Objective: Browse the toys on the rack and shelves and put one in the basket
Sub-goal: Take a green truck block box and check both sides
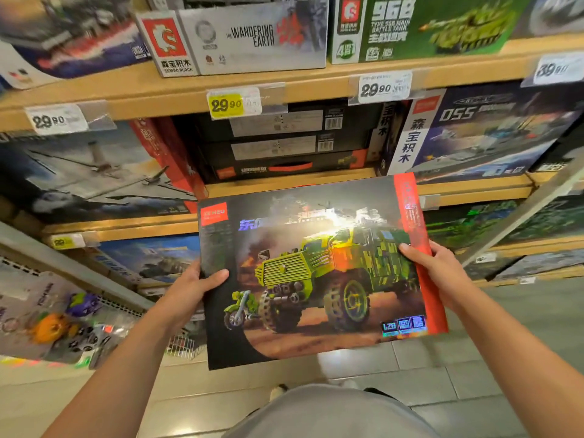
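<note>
Head view: toy box showing green truck, held flat before wooden shelves, left hand and right hand each gripping a side edge, thumbs on top. Best kept level, both grips firm, while turning toward basket, not visible here. Stacked boxes behind; hanging toys lower left, clear of the box.

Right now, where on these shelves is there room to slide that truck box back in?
One gap: the middle shelf, above the black boxes, between the red box and the 055 box. The top shelf is packed. Both hands, left and right, grip the truck box.
</note>
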